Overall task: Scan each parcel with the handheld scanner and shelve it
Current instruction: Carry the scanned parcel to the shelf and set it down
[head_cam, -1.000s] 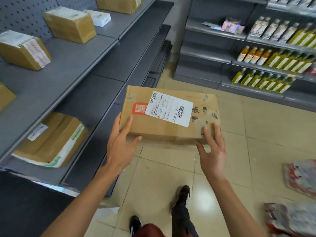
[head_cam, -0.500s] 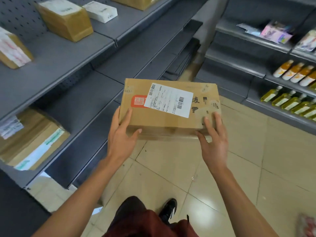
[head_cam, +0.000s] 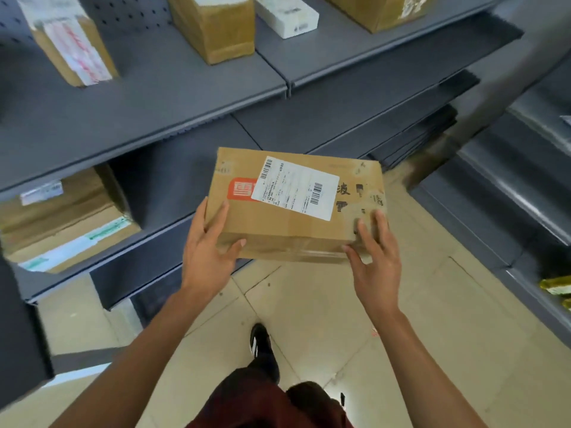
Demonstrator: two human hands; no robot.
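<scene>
You hold the cardboard parcel (head_cam: pixel 293 208) in the air in front of the grey shelving (head_cam: pixel 173 118), above the tiled floor (head_cam: pixel 324 319). Your left hand (head_cam: pixel 205 254) grips its left end, fingers on the side and top and thumb on the near face. Your right hand (head_cam: pixel 375 261) holds its right near corner, fingers spread on top, thumb against the near edge. The white shipping label (head_cam: pixel 295 186) faces up. Other boxes (head_cam: pixel 213 26) stand on the upper shelf.

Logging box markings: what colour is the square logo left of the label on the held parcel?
Orange-red with white characters, on the parcel beside the white label; head view.
</scene>
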